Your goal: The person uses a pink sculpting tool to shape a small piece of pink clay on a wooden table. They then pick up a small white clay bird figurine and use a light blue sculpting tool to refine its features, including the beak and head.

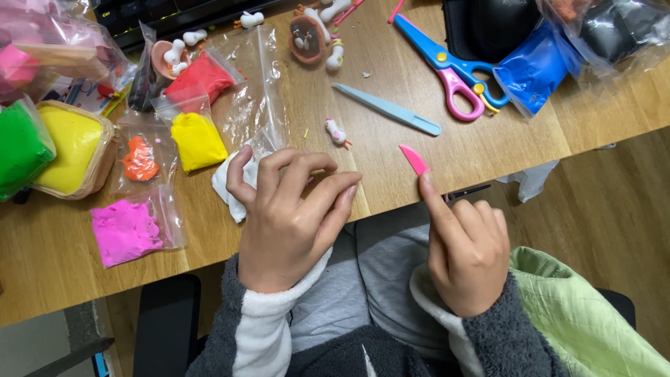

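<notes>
Wooden boards of the surface (488,150) fill the upper frame, its near edge slanting from lower left up to the right, with bare wood open at centre right between the clutter and that edge. At far left sit a green clay lump in plastic (19,146) and a yellow clay block in a tub (70,150); below them lies a bagged pink clay slab (127,230). Right of these are a bagged yellow clay lump (197,141) and a white clay piece (227,185). The left hand (289,220), fingers curled and loosely drawn together, touches that white piece with its thumb. Beyond lie a grey plastic modelling blade (387,109) and blue-and-pink scissors (450,66). The right hand (467,255), fingers folded, pinches a small pink plastic knife (414,160) over the surface edge.
</notes>
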